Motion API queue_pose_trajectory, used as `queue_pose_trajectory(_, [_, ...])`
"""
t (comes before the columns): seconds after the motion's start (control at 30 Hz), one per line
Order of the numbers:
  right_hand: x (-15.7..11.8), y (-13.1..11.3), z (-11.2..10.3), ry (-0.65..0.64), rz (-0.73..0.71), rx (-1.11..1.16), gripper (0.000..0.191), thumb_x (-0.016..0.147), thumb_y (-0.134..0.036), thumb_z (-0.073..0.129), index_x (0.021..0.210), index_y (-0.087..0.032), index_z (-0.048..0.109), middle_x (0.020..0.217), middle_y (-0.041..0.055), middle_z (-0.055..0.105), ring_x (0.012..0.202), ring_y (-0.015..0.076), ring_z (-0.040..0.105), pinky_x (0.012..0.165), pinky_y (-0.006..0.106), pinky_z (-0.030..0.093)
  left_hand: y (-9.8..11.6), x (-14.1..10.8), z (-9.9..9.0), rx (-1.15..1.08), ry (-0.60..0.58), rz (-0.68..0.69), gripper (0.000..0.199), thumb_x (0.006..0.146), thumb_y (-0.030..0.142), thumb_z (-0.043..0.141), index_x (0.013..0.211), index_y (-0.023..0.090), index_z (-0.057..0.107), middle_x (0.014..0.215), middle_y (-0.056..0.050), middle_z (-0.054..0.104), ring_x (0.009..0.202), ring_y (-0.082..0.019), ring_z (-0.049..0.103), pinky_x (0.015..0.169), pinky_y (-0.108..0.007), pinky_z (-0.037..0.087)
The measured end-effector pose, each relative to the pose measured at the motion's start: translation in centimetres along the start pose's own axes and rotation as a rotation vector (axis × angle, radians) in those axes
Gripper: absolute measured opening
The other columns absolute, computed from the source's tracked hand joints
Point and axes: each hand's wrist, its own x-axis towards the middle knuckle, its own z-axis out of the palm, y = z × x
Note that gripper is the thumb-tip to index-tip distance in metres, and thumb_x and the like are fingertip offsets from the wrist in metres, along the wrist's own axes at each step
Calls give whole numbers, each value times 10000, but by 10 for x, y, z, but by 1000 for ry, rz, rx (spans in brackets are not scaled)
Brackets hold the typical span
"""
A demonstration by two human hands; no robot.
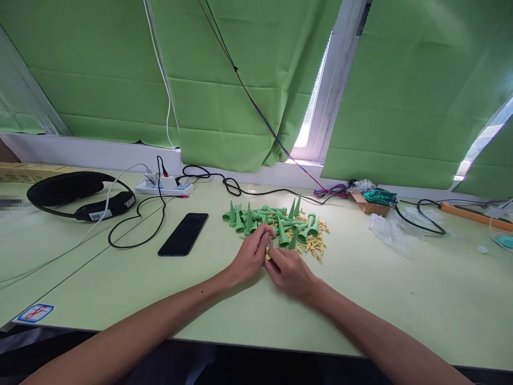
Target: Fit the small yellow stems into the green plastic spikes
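Note:
My left hand [253, 249] and my right hand [292, 271] meet in front of a pile of green plastic cones [282, 235]. Both have their fingers closed. A small pale-yellow piece [268, 256] shows at the fingertips of my right hand, right beside the left one. What the left fingers grip is mostly covered by the hand itself. The cones are hollow and tapered, some standing on their wide ends, others lying down. Small yellow plastic pieces [316, 247] are scattered to the right of the cones and under them.
A black phone [183, 235] lies left of the pile, with a black headset [105, 206] and white power strip [166, 187] farther left. Cables run along the back of the table [360, 299]. At right are a cardboard box [371, 206] and clear plastic bags [390, 232].

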Motion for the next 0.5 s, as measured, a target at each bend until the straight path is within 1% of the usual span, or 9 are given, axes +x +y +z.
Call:
queue_pose_trajectory(0.23, [0, 1, 0, -30, -12, -3, 259, 931, -118, 387, 695, -220, 358, 577, -33, 418, 486, 113, 330, 493, 266, 229, -1, 1, 1, 1, -1, -7, 233, 1020, 367, 316, 971, 216, 486, 753, 26, 517, 660, -130, 464, 655, -263, 370])
queue_pose_trajectory(0.5, [-1, 3, 1, -34, -19, 22, 272, 937, -117, 373, 690, -225, 337, 575, -34, 399, 495, 116, 290, 487, 270, 227, -1, 0, 0, 17, -5, -14, 230, 1020, 366, 317, 963, 219, 484, 747, 31, 517, 658, -128, 460, 651, -258, 369])
